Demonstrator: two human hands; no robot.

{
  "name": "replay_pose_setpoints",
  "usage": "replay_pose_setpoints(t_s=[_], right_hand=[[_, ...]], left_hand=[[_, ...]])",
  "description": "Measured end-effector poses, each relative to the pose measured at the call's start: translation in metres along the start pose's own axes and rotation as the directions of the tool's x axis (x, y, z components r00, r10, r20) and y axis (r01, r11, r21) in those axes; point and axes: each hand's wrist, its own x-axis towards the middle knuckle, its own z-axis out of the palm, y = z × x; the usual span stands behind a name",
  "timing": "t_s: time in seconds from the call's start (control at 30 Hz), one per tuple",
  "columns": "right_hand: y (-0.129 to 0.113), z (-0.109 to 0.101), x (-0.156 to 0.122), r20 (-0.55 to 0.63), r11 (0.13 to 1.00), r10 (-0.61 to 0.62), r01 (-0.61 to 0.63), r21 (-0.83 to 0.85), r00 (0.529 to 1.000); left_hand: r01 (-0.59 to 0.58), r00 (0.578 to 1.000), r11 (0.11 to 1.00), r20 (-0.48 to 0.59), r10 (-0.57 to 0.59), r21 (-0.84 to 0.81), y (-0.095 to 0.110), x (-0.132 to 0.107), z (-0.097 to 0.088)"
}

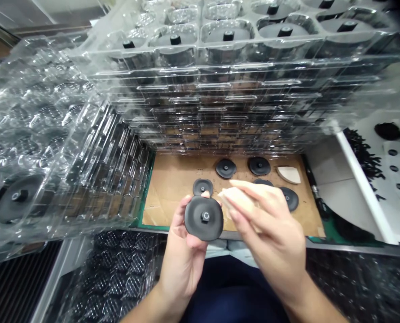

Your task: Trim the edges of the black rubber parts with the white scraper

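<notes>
My left hand (186, 251) grips a black rounded disc (196, 229) by its edges, its small central post facing up. Close to the disc's right side, my right hand (270, 224) pinches a cream-white pad (236, 199), partly hidden by the fingers; its exact kind cannot be made out. Below them, similar black discs lie on a cardboard sheet (166, 179): one just beyond my left hand (202, 186), one at the back middle (226, 168) and another to its right (259, 166). More sit partly behind my right hand.
A tall stack of clear plastic trays (200, 89) holding black discs rises at the back. More clear trays (51, 134) stand on the left. A cream wedge (289, 174) lies on the cardboard's right. A white partition (364, 184) borders a surface with small black parts (363, 154).
</notes>
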Motion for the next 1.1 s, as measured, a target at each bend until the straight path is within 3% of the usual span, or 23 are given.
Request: replay_pose_setpoints(t_s=[0.17, 0.3, 0.4, 0.47, 0.5, 0.53, 0.6, 0.67, 0.7, 0.77, 0.83, 0.9, 1.1], right_hand=[[-0.016, 0.007, -0.001, 0.121, 0.988, -0.101, 0.085, 0.133, 0.987], [-0.014, 0.013, 0.000, 0.069, 0.989, -0.062, 0.052, 0.142, 0.996], [-0.007, 0.008, -0.011, 0.111, 0.975, 0.031, -0.054, 0.216, 0.993], [0.003, 0.004, -0.026, 0.145, 0.923, 0.209, -0.244, 0.298, 0.967], [0.009, 0.003, -0.036, 0.143, 0.853, 0.356, -0.384, 0.353, 0.923], [0.015, 0.002, -0.044, 0.139, 0.739, 0.521, -0.527, 0.420, 0.842], [0.026, 0.003, -0.060, 0.180, 0.426, 0.771, -0.705, 0.567, 0.610], [0.031, 0.006, -0.070, 0.280, 0.155, 0.856, -0.733, 0.662, 0.434], [0.031, 0.008, -0.073, 0.328, 0.065, 0.864, -0.729, 0.681, 0.382], [0.029, 0.013, -0.078, 0.391, -0.028, 0.861, -0.739, 0.674, 0.325], [0.026, 0.017, -0.081, 0.431, -0.028, 0.848, -0.786, 0.617, 0.308], [0.026, 0.019, -0.083, 0.450, 0.023, 0.831, -0.828, 0.561, 0.327], [0.035, 0.008, -0.061, 0.363, 0.229, 0.802, -0.806, 0.546, 0.474]], left_hand=[[0.063, 0.997, 0.998, -0.036, -0.062, 0.029, 0.001, -0.001, -0.002], [0.086, 0.996, 0.996, -0.024, -0.086, 0.004, -0.002, 0.000, -0.003], [0.077, 0.997, 0.997, -0.006, -0.077, -0.001, 0.000, 0.002, -0.004], [0.056, 0.998, 0.998, 0.014, -0.056, -0.011, 0.004, 0.004, -0.007], [0.049, 0.999, 0.999, 0.023, -0.048, -0.016, 0.006, 0.006, -0.008], [0.047, 0.999, 0.999, 0.028, -0.046, -0.016, 0.007, 0.007, -0.009], [0.065, 0.998, 0.998, 0.020, -0.065, -0.004, 0.009, 0.008, -0.011], [0.090, 0.996, 0.996, 0.011, -0.090, 0.009, 0.008, 0.008, -0.011], [0.103, 0.995, 0.995, 0.010, -0.103, 0.014, 0.008, 0.007, -0.010], [0.126, 0.992, 0.992, 0.019, -0.126, 0.020, 0.006, 0.006, -0.010], [0.143, 0.989, 0.989, 0.028, -0.144, 0.022, 0.005, 0.006, -0.009], [0.153, 0.988, 0.988, 0.025, -0.153, 0.028, 0.005, 0.005, -0.009], [0.180, 0.983, 0.982, 0.036, -0.182, 0.065, 0.003, 0.003, -0.011]])
